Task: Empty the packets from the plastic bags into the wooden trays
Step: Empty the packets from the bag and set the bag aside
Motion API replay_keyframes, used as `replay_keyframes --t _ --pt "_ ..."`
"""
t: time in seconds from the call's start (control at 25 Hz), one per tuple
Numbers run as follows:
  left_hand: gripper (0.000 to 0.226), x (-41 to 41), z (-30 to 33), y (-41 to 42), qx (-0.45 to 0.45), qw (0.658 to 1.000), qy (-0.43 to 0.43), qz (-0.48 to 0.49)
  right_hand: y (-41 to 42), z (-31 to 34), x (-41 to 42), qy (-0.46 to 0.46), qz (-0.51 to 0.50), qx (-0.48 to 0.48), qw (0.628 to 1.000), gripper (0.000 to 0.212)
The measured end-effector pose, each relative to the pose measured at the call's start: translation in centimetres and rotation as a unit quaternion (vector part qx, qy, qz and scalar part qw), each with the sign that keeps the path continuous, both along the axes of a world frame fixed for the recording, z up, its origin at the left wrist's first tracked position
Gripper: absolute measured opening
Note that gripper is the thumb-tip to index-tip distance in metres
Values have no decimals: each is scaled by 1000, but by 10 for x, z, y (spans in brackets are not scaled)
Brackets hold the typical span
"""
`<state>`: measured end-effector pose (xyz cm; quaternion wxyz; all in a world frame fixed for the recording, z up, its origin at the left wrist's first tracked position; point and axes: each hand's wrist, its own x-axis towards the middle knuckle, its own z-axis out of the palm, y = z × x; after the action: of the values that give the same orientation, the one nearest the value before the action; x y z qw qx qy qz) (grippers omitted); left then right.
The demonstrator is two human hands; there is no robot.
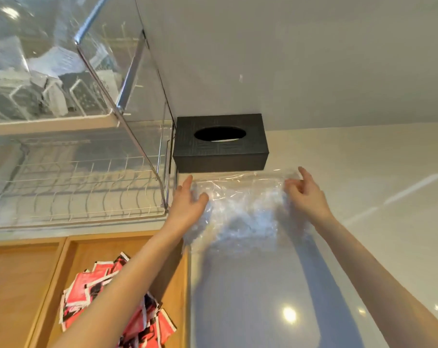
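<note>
A clear, crumpled plastic bag (245, 209) lies on the white counter in front of a black tissue box; I see no packets in it. My left hand (188, 204) rests at the bag's left edge with fingers straight. My right hand (304, 190) is at the bag's upper right corner, fingers partly curled and index raised; whether it pinches the plastic I cannot tell. A pile of red, white and black packets (112, 302) lies in the wooden tray (177, 280) at lower left, partly hidden by my left forearm. Another wooden tray (17, 285) sits further left.
The black tissue box (220, 144) stands against the wall behind the bag. A clear acrylic display case (75, 121) with wire racks fills the upper left. The glossy white counter (363, 197) extends to the right.
</note>
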<state>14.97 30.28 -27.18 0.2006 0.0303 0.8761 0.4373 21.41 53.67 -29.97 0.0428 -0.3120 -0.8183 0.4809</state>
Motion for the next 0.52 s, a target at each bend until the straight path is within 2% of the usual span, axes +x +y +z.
replay_keyframes --t 0.08,0.12,0.16,0.24,0.36,0.52 --pt "69 3 -13 2 -88 993 33 -69 -8 -8 3 -2 110 106 988 67" --pt "73 6 -20 2 -148 979 72 -119 -14 -11 6 -12 155 169 973 73" --pt "74 9 -27 1 -208 957 116 -166 -19 -15 9 -31 181 222 958 79" --pt "75 13 -38 1 -284 916 171 -224 -28 -19 15 -62 183 251 948 88" --pt "74 11 -40 3 -304 903 183 -240 -31 -17 17 -61 166 234 956 94" --pt "73 14 -28 -2 -299 906 185 -236 -34 -7 20 -79 205 310 925 79"
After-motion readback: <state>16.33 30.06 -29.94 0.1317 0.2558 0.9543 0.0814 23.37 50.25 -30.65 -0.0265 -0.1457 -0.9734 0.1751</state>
